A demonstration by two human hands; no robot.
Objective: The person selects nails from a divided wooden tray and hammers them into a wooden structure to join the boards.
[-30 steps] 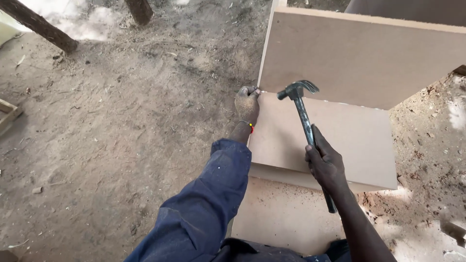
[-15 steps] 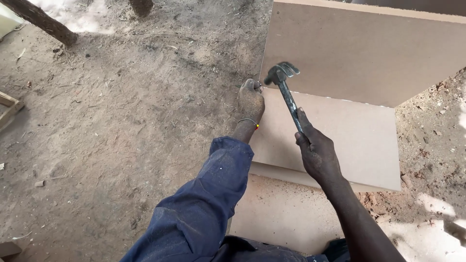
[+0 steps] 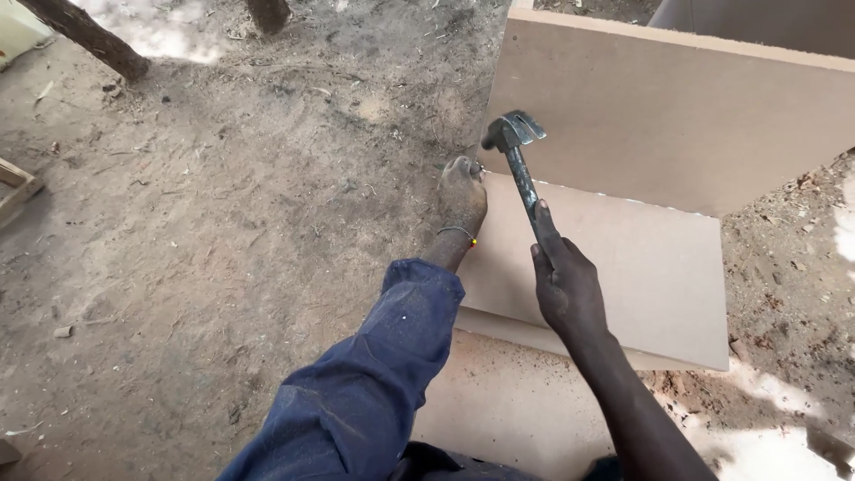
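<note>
My left hand (image 3: pixel 463 194), in a blue sleeve with a thin bracelet at the wrist, rests with fingers curled at the left corner where an upright brown fibreboard panel (image 3: pixel 686 107) meets a lower panel (image 3: pixel 632 267). What the fingertips pinch is hidden. My right hand (image 3: pixel 565 287) grips the dark handle of a claw hammer (image 3: pixel 513 134). The hammer's head hangs just right of and slightly above my left fingertips, close to the upright panel's lower left corner.
A third board (image 3: pixel 508 410) lies flat beneath the panels on sandy, sawdust-strewn ground (image 3: pixel 223 223). Two wooden posts (image 3: pixel 89 36) stand at the top left. A wooden frame piece (image 3: pixel 13 191) sits at the left edge. Reddish dirt lies to the right.
The hammer head has swung left and up, from over the lower panel to beside my left fingertips. My right hand has shifted left and higher on the handle. My left hand stays at the corner.
</note>
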